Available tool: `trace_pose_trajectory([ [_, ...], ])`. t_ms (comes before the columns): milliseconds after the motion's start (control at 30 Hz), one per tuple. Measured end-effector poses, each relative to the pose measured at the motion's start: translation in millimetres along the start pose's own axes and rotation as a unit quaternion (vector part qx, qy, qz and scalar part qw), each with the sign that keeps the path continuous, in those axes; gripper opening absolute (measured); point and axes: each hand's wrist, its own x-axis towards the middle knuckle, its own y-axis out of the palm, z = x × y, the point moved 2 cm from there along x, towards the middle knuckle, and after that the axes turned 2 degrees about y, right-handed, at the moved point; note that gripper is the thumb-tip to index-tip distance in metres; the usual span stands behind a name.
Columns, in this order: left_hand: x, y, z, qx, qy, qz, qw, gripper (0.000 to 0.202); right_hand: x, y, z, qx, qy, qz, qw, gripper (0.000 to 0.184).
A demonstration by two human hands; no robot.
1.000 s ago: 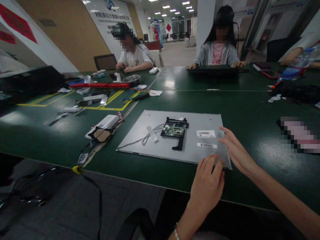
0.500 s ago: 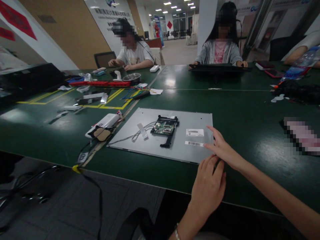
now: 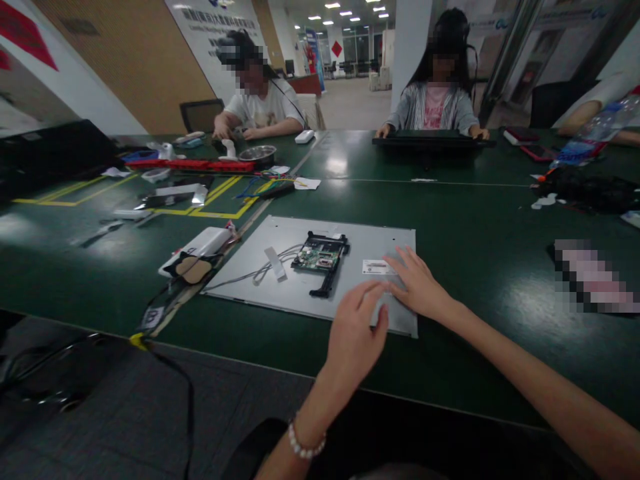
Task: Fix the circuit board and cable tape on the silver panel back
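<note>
A flat grey-white panel (image 3: 360, 243) lies on the green table in front of me. On it sits a black plastic bracket (image 3: 327, 283) around a green circuit board (image 3: 316, 259). Thin grey cables (image 3: 246, 275) run left from the board, with a strip of silvery tape (image 3: 275, 263) across them. My right hand (image 3: 423, 287) is open over the panel's right part, fingers spread beside a white label (image 3: 375, 267). My left hand (image 3: 356, 333) hovers at the panel's near edge, fingers bent and thumb apart, with nothing visible in it.
Left of the panel lies a white power bank (image 3: 207, 244) with a black cord. Farther left are a red strip (image 3: 200, 165), a metal bowl (image 3: 257, 155) and loose wires. A phone (image 3: 595, 277) lies right. Two people sit across; one holds a dark flat screen (image 3: 434, 141).
Both hands have moved left over the panel and come apart. The right hand's fingers have spread near the label. The view has shifted slightly to the right.
</note>
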Motion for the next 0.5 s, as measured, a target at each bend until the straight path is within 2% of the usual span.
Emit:
trace_pose_trajectory([
  [67,21,-16.6,30,0.069,-0.001,-0.003,0.998,0.032,-2,2,-1,-0.011,0.001,-0.002,1.0,0.056],
  [100,31,-22.2,45,0.11,-0.006,0.014,0.994,0.034,-4,3,-1,-0.015,0.001,-0.004,1.0,0.055],
  [233,51,-25.6,96,0.222,-0.028,0.125,0.967,0.041,-9,2,1,-0.013,-0.002,-0.01,1.0,0.055],
  [333,51,-18.9,118,0.252,-0.034,0.176,0.951,0.042,-9,1,1,-0.009,0.002,-0.008,1.0,0.055],
  [500,56,-13.9,135,0.243,-0.061,0.202,0.947,0.043,-7,2,0,-0.009,0.002,-0.004,1.0,0.055],
])
